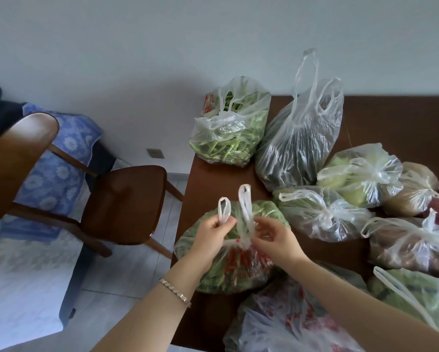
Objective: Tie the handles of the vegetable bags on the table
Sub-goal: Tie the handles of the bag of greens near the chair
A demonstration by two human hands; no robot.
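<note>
A clear plastic bag of green leaves with red print (228, 270) lies at the near left of the brown table (203, 179). My left hand (210, 232) pinches its left handle loop (224, 209). My right hand (274, 237) pinches the base of the right handle loop (245, 207). The two handles cross in a twist between my hands. At the far left a bag of green stalks (228, 130) sits with its handles untied. Beside it a bag of dark vegetables (299, 138) has both handles standing up loose.
Several tied bags crowd the right side of the table, among them a pale cabbage bag (358, 176) and a potato bag (414, 191). More bags lie at the near edge (289, 326). A wooden chair (121, 204) stands left of the table, with a blue-covered bed (30, 199) behind.
</note>
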